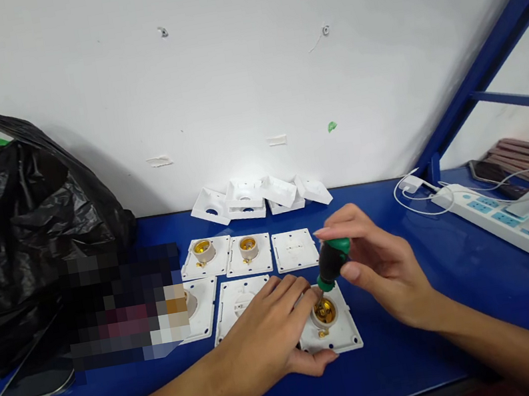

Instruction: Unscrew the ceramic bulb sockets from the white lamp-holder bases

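Observation:
My right hand (390,268) is closed around the green and black handle of a short screwdriver (332,261), its index finger on top. The screwdriver tilts down into the brass-coloured cup of a lamp holder (341,337) with a square white base, lying flat on the blue table. Steadying that lamp holder, my left hand (278,321) has its fingers against the socket and its thumb at the base's near edge. Beneath and behind my left hand lies another white base plate (230,295), partly covered. The screwdriver's tip is hard to make out inside the cup.
Further lamp holders (203,255) (254,243) and a bare white plate (296,250) lie behind my hands. White covers (244,194) are piled by the wall. A black plastic bag (29,217) and phone (36,378) are left; a power strip (517,226) with cables is right.

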The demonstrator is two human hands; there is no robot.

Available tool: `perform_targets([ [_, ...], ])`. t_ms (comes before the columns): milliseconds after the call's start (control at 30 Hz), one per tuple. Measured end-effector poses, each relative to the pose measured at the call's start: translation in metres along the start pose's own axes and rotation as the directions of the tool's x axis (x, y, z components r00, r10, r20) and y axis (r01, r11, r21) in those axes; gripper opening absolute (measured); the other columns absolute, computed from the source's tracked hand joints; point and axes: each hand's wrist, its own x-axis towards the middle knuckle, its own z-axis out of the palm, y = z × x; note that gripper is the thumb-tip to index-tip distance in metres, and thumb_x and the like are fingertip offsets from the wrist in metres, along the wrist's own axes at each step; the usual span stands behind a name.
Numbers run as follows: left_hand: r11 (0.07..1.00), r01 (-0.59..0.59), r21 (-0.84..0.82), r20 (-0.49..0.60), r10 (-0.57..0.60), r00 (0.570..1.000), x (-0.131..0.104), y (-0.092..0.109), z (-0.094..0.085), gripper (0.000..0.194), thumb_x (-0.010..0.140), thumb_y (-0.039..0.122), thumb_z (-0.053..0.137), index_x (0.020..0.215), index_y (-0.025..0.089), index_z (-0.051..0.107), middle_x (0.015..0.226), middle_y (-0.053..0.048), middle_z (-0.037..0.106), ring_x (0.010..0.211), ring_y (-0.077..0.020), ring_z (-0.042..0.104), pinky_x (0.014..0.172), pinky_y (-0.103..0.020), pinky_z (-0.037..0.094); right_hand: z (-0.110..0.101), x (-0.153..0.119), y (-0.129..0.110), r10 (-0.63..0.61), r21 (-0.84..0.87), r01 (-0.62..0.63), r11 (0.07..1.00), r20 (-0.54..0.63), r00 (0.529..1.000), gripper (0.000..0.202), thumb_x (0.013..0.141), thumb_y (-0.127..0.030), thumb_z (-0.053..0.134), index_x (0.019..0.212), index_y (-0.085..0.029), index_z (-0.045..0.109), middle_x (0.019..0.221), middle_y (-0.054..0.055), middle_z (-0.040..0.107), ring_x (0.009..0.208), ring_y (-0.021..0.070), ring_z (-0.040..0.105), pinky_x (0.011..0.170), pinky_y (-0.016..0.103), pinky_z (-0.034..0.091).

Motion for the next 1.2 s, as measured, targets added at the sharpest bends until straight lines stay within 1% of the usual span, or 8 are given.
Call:
perform_targets([
  [100, 1.000, -0.008, 0.007, -0.006, 0.008, 1.000, 0.0001, -0.0007, 0.0002, 0.054, 0.090, 0.053, 0.081, 0.124, 0.018, 0.058, 0.111, -0.008, 0.068, 0.103, -0.0316, 0.067, 0.091, -0.045, 0.053, -0.0020, 0.0016, -0.0009, 0.007, -0.021, -0.007, 1.000, -0.031, 0.999, 0.029, 0.104, -0.026, 0.069, 0.131, -0.033, 0.074, 0.107, 0.001, 0.062, 0.099, 0.0154, 0.059, 0.085, 0.029, 0.052],
  [267, 1.000, -0.006, -0.001, 0.009, 0.006, 1.000, 0.0002, -0.0006, -0.0008, 0.058, 0.088, 0.051, 0.084, 0.126, 0.016, 0.057, 0.113, -0.009, 0.068, 0.106, -0.0327, 0.066, 0.092, -0.045, 0.052, -0.0016, -0.0003, -0.0031, 0.086, 0.087, -0.096, 0.992, 0.105, 0.991, 0.034, 0.111, -0.027, 0.057, 0.143, -0.035, 0.065, 0.124, 0.004, 0.066, 0.115, 0.0163, 0.062, 0.097, 0.031, 0.053],
  [400, 1.000, 0.008, -0.018, 0.018, -0.008, 1.000, -0.0003, 0.0008, -0.0026, 0.052, 0.091, 0.049, 0.081, 0.125, 0.017, 0.057, 0.110, -0.007, 0.068, 0.103, -0.0316, 0.067, 0.090, -0.044, 0.052, 0.0010, -0.0030, -0.0011, 0.034, 0.092, -0.038, 0.995, 0.041, 0.999, 0.037, 0.099, -0.027, 0.077, 0.135, -0.034, 0.070, 0.117, 0.002, 0.061, 0.110, 0.0166, 0.059, 0.095, 0.030, 0.052],
  [467, 1.000, 0.001, -0.003, 0.012, -0.001, 1.000, -0.0007, 0.0009, -0.0022, 0.055, 0.090, 0.050, 0.082, 0.125, 0.017, 0.056, 0.111, -0.007, 0.068, 0.104, -0.0319, 0.067, 0.091, -0.045, 0.053, 0.0008, -0.0031, -0.0017, 0.045, 0.073, -0.046, 0.996, 0.021, 0.999, 0.033, 0.100, -0.021, 0.074, 0.131, -0.034, 0.072, 0.116, 0.001, 0.061, 0.106, 0.0157, 0.059, 0.094, 0.030, 0.052],
  [600, 1.000, -0.007, 0.020, 0.005, 0.007, 1.000, -0.0008, 0.0004, -0.0003, 0.059, 0.085, 0.051, 0.087, 0.123, 0.018, 0.056, 0.113, -0.008, 0.068, 0.105, -0.0320, 0.067, 0.093, -0.045, 0.053, -0.0001, -0.0027, -0.0043, 0.110, 0.077, -0.117, 0.990, 0.093, 0.990, 0.034, 0.109, -0.021, 0.058, 0.140, -0.035, 0.065, 0.123, 0.003, 0.063, 0.115, 0.0162, 0.061, 0.098, 0.031, 0.051],
  [767, 1.000, -0.003, 0.013, 0.016, 0.003, 1.000, -0.0001, 0.0004, -0.0003, 0.057, 0.087, 0.051, 0.085, 0.122, 0.018, 0.056, 0.109, -0.007, 0.069, 0.102, -0.0315, 0.068, 0.089, -0.044, 0.053, 0.0001, -0.0034, -0.0031, 0.059, 0.061, -0.064, 0.996, 0.081, 0.995, 0.036, 0.105, -0.022, 0.066, 0.139, -0.034, 0.064, 0.121, 0.003, 0.060, 0.113, 0.0172, 0.057, 0.099, 0.031, 0.050],
  [967, 1.000, -0.004, 0.016, 0.005, 0.004, 1.000, 0.0006, 0.0002, -0.0013, 0.053, 0.088, 0.051, 0.083, 0.121, 0.018, 0.057, 0.111, -0.008, 0.069, 0.103, -0.0318, 0.068, 0.091, -0.045, 0.053, -0.0023, -0.0031, -0.0094, 0.130, 0.073, -0.139, 0.988, 0.111, 0.985, 0.032, 0.111, -0.021, 0.053, 0.139, -0.033, 0.063, 0.124, 0.004, 0.062, 0.117, 0.0166, 0.061, 0.102, 0.031, 0.051],
  [1200, 1.000, 0.004, 0.003, 0.024, -0.004, 1.000, 0.0010, 0.0009, -0.0018, 0.057, 0.090, 0.050, 0.082, 0.128, 0.018, 0.056, 0.114, -0.009, 0.069, 0.107, -0.0328, 0.067, 0.094, -0.046, 0.054, -0.0001, -0.0022, -0.0042, 0.087, 0.072, -0.092, 0.993, 0.067, 0.994, 0.032, 0.105, -0.022, 0.066, 0.135, -0.032, 0.065, 0.119, 0.004, 0.063, 0.113, 0.0191, 0.060, 0.097, 0.034, 0.052],
])
